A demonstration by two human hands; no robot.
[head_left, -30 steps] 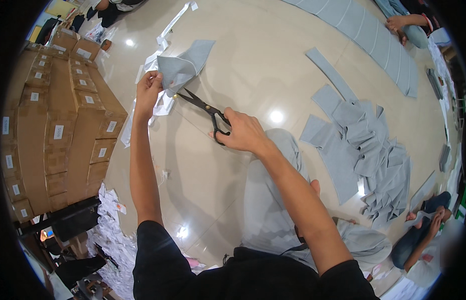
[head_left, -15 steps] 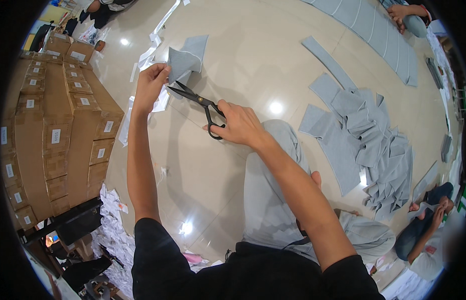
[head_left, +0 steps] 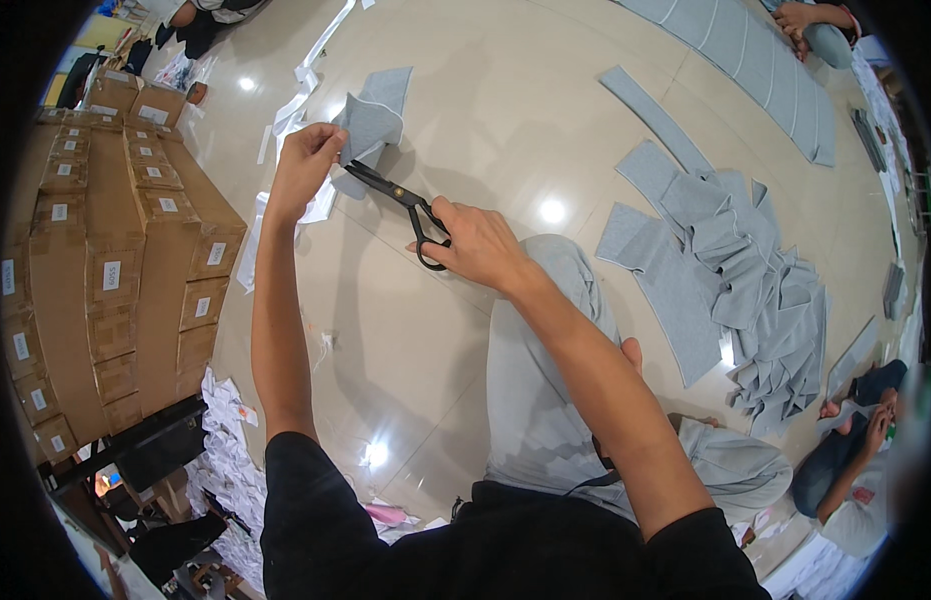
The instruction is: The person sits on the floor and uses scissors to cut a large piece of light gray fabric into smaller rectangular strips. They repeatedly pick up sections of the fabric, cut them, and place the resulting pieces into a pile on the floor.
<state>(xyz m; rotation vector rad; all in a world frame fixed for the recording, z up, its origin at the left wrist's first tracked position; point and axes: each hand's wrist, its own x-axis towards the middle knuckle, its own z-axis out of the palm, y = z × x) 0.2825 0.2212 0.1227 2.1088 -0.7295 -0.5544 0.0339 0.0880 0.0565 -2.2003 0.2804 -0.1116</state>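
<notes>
My left hand pinches the near left corner of a small grey fabric piece, which has a white line across it. In my right hand is a pair of black scissors, fingers and thumb through the handle loops. Its blades are closed or nearly so, with their tips at the fabric's near edge, just right of my left fingertips. A bit of grey cloth hangs below the tips. Whether the blades touch the cloth is hard to tell.
A heap of grey fabric pieces lies right of my knee, with a long grey strip beyond. Stacked cardboard boxes stand at left. White strips trail behind my left hand. Other people sit at the far right and far left.
The scissor blades have come together and risen slightly at the cloth's edge. My left hand has shifted a little, and the fabric corner has folded closer to its fingers.
</notes>
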